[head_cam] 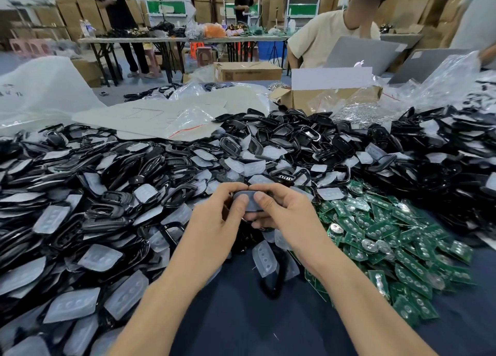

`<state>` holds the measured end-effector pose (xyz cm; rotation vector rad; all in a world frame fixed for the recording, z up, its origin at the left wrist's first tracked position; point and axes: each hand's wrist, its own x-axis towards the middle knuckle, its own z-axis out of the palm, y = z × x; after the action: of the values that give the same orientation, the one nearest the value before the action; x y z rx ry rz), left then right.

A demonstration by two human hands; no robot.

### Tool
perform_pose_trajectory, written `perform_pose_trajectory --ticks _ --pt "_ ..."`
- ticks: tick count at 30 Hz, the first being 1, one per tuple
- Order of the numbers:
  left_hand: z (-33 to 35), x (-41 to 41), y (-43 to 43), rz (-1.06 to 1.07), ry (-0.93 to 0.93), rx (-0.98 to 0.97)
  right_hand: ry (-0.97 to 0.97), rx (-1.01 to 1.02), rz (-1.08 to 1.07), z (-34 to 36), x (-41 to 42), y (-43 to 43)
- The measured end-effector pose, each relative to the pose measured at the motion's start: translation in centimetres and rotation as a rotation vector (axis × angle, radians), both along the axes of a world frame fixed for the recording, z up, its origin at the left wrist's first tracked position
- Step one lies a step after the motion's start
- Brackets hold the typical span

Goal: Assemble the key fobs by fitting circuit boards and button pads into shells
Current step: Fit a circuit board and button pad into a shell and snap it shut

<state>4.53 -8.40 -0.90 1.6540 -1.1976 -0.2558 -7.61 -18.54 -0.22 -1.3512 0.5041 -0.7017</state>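
A: Item one, nearest?
B: Two bare forearms over dark blue table cloth (241, 315). Left hand (214, 216) and right hand (284, 213) meet above it, fingers of both clenched round one key fob (248, 201); both thumbs press its grey button pad face.

A: Orientation of the fob?
B: Long axis runs away from the wearer, rounded end pointing at the far heap. Shell beneath mostly hidden by fingers.

A: Loose stock, relative to the fob?
B: Right of it, pile of green circuit boards (389, 235), flat and overlapping. Left of it, translucent button pads (99, 256) mixed with black shells (112, 210). Beyond it, a deeper heap of shells and pads (295, 146) spanning the table.

A: Containers?
B: Beyond the fob, right of centre, an open cardboard box (300, 99) holding clear plastic bags (346, 100); contents of bags unclear. Farther back, a closed carton (247, 71).

A: Farthest?
B: A seated person in a beige shirt (330, 36), back turned, by grey laptops (359, 55); stacked cartons behind.
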Motion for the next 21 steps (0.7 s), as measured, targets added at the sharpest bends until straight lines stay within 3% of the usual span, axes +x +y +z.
perform_pose_trajectory --ticks 10,21 --pt "0.0 -1.4 -0.6 0.002 0.392 -0.11 -0.043 0.087 0.046 0.0 -0.1 0.2" --pt "0.2 -1.2 -0.5 -0.051 0.453 -0.118 -0.091 0.12 0.068 -0.1 -0.1 0.1"
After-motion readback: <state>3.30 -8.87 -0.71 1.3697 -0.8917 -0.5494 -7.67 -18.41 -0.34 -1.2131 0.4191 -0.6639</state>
